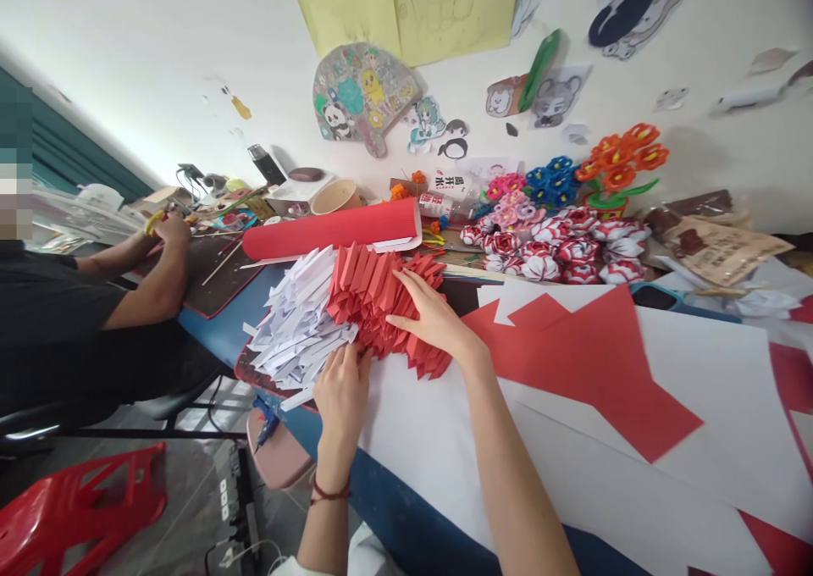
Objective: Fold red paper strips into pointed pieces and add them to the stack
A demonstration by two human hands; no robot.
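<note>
Many narrow folded paper pieces lie in one heap, the white folded paper pieces (295, 313) on the left and the red folded paper pieces (365, 284) on the right. My right hand (435, 313) rests on the red ones, its fingers stretched and apart. At the near edge, where white meets red, my left hand (341, 385) has its fingers bent and close together against the pile. Its fingertips are partly hidden, so what they pinch does not show. A dark band circles the left wrist.
Behind the heap lies a red paper roll (330, 229). Cut red sheets (572, 351) overlie white paper (419, 436) on the right. Paper flowers (565, 241) stand along the wall. At left, a co-worker's hands (168, 227) hold something yellow. A red stool (82, 500) stands below.
</note>
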